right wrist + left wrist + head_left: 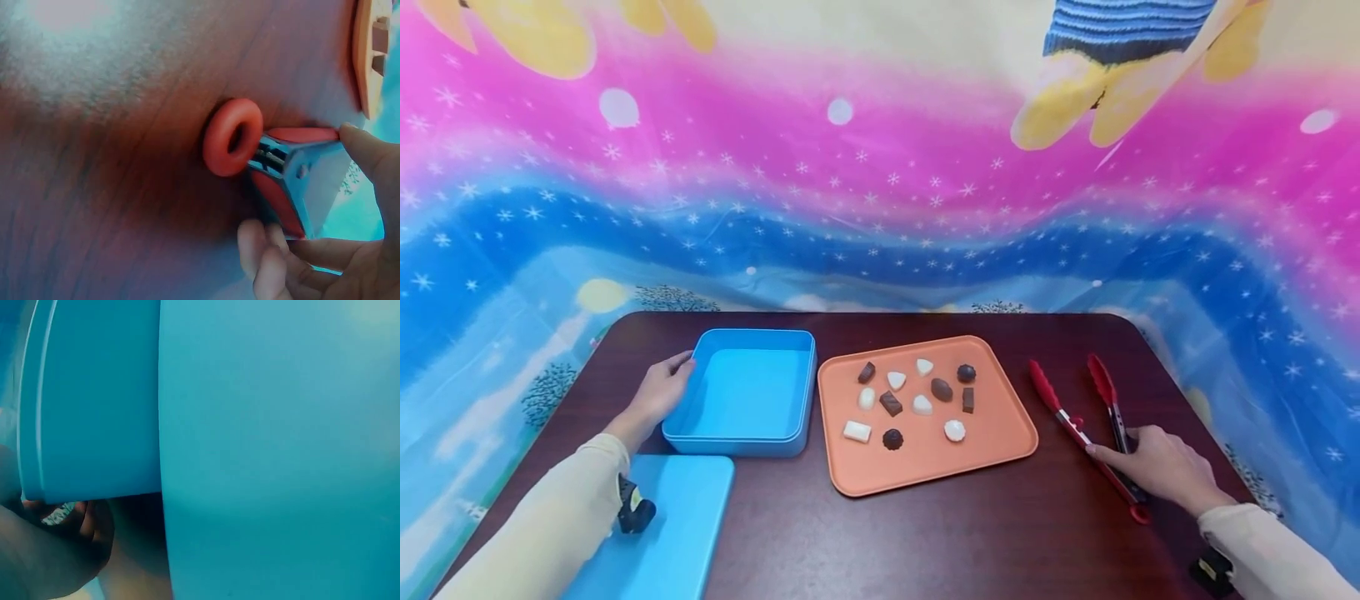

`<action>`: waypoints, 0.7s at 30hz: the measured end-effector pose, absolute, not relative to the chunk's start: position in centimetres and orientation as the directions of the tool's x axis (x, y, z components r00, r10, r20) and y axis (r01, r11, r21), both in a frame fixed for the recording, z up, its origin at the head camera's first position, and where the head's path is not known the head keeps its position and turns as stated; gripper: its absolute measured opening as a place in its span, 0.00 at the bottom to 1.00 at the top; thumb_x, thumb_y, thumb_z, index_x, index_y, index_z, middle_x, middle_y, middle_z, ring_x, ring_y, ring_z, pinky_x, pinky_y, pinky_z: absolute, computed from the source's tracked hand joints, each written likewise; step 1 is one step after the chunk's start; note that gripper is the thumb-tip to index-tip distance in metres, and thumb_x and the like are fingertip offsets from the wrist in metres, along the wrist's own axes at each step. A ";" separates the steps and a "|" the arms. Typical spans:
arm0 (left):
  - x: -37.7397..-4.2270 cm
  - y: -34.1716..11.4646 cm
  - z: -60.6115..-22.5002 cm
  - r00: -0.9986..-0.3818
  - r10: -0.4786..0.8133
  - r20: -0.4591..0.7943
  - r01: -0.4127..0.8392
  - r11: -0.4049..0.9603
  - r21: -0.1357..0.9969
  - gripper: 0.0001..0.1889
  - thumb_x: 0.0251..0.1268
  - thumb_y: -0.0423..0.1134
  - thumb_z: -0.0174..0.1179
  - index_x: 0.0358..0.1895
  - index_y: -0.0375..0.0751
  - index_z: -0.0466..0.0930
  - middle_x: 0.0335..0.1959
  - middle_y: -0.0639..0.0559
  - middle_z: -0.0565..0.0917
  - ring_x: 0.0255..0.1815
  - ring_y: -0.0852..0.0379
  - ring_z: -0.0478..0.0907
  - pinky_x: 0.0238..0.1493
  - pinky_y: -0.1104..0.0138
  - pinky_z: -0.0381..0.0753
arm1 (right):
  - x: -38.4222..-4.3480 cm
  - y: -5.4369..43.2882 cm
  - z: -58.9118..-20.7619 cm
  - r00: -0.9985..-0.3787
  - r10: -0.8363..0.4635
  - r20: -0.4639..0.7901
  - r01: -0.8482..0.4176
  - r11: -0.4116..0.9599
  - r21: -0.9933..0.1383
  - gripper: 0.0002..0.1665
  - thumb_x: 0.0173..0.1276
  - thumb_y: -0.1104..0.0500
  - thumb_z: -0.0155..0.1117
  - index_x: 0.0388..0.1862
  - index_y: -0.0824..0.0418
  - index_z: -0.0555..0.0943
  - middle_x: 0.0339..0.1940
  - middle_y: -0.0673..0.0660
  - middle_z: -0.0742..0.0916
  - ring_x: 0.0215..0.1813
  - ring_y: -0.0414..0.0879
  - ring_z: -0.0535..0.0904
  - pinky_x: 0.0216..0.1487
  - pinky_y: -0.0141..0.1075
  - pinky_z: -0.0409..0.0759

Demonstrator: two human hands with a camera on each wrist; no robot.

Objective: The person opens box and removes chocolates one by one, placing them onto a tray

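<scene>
My left hand (658, 390) holds the left side of a square blue box (805, 392), which is open at the top with a bare inside. In the left wrist view, fingers (94, 528) curl by the box's outer wall (100, 400). My right hand (1168, 467) grips red-tipped metal tongs (1075, 429) near their hinged end, thumb on one arm and fingers on the other. The tongs' tips are spread apart and point to the far side. A red ring (215, 144) shows at the tongs' end in the right wrist view.
An orange tray (917, 475) in the middle carries several brown and white chocolate-like pieces. A flat blue lid (700, 517) lies in front of the box, partly under my left forearm. The dark wooden table (820, 542) backs onto a patterned cloth (880, 192).
</scene>
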State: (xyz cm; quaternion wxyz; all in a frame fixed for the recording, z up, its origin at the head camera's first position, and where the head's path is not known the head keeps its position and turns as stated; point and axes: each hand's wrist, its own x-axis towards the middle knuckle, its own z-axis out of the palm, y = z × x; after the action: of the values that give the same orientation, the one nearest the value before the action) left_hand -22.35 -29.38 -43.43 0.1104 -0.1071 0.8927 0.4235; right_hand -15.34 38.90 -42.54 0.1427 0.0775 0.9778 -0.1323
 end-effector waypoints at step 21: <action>-20.0 -22.6 -37.7 -0.945 -0.163 0.285 0.118 0.640 0.759 0.21 0.82 0.43 0.44 0.69 0.43 0.75 0.65 0.41 0.80 0.44 0.56 0.74 0.31 0.72 0.72 | -15.3 32.7 -38.8 -0.969 0.077 0.236 -0.035 0.898 -0.438 0.29 0.73 0.40 0.62 0.59 0.60 0.83 0.32 0.56 0.87 0.18 0.40 0.68 0.16 0.34 0.63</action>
State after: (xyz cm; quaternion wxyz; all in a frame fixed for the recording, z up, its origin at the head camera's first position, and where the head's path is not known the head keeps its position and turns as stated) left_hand -19.99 -22.58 -37.72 -0.1660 -0.0125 0.8902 0.4240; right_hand -15.33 32.74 -38.85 -0.1248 0.0109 0.9662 -0.2253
